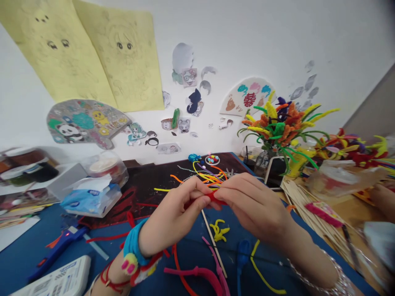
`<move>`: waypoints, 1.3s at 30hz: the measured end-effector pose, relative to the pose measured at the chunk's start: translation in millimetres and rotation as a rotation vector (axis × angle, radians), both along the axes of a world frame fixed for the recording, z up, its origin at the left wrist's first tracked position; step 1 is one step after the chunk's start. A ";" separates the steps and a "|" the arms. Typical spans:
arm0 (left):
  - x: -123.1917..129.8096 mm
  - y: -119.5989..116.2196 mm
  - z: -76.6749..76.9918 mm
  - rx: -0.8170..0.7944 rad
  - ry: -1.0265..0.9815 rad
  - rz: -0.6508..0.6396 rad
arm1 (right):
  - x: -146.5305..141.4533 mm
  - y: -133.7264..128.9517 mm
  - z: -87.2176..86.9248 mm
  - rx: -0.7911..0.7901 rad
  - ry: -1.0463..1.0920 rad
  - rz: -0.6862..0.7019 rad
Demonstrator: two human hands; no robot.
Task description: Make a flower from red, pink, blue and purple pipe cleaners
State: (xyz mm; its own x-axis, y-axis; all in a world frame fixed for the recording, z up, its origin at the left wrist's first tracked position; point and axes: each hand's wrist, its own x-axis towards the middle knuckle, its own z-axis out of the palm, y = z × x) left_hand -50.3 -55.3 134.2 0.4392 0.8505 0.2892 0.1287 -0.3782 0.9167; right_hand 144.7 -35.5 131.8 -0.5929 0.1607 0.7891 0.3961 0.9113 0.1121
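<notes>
My left hand (174,218) and my right hand (253,205) meet in front of me, and the fingers of both pinch a short red pipe cleaner (216,198). Its middle is mostly hidden by my fingers. Below my left fingertips, a thin wooden stick (212,240) lies across the blue mat (191,242). A small yellow pipe-cleaner piece (219,231) rests beside it. Loose pink and red pipe cleaners (197,273) lie under my wrists. Several colored pipe cleaners (206,176) are heaped on a dark patterned board (138,193) beyond my hands.
A blue glue gun (61,250) lies at left, near a tissue pack (91,197) and plastic tub (105,166). Pipe-cleaner flowers (277,127) stand at back right. Wooden sticks (311,213) lie at right, near another person's hand (382,201).
</notes>
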 end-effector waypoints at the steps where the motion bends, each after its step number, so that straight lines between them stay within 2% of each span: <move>1: -0.1 0.5 0.0 0.025 -0.004 -0.005 | -0.7 0.9 0.2 -0.028 0.030 0.019; 4: -1.3 1.4 2.1 0.094 -0.035 -0.035 | 0.0 2.6 3.7 -0.142 0.148 0.073; 6: -2.8 1.2 4.4 0.125 -0.071 -0.052 | 3.7 3.9 7.4 -0.271 0.223 0.090; 13: -5.5 2.2 4.6 0.158 -0.093 -0.089 | 19.5 13.4 13.6 -1.091 0.346 0.259; 15: -5.6 3.9 3.1 0.155 -0.058 -0.070 | 18.7 14.4 13.7 -1.207 0.288 0.315; 17: -5.8 5.7 1.9 0.163 -0.010 -0.042 | 15.6 14.1 12.9 -1.251 0.232 0.345; 19: -5.8 7.2 0.9 0.170 0.013 -0.017 | 11.4 13.2 11.2 -1.257 0.247 0.358; 21: -5.1 7.9 0.2 0.162 -0.010 0.003 | 7.5 11.8 9.1 -1.194 0.312 0.346; 25: -2.4 6.8 -0.4 0.132 -0.101 0.019 | 2.9 8.0 7.8 -0.833 0.304 0.229; 27: -1.3 5.4 -0.1 0.131 -0.113 0.021 | 2.3 5.3 9.1 -0.727 0.266 0.185; 32: 1.2 3.6 -0.4 0.134 -0.112 0.037 | 1.5 -0.7 12.8 -0.684 0.250 0.107; 39: 2.6 5.8 -5.3 0.185 -0.123 0.084 | -3.3 -1.6 9.4 -0.598 0.276 0.085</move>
State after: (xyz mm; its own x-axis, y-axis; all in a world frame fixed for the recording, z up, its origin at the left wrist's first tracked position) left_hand -47.7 -49.5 128.9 0.3209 0.8100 0.4908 0.0582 -0.5341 0.8434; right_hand 141.4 -37.1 141.3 -0.4114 0.5802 0.7029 0.2620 0.8140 -0.5184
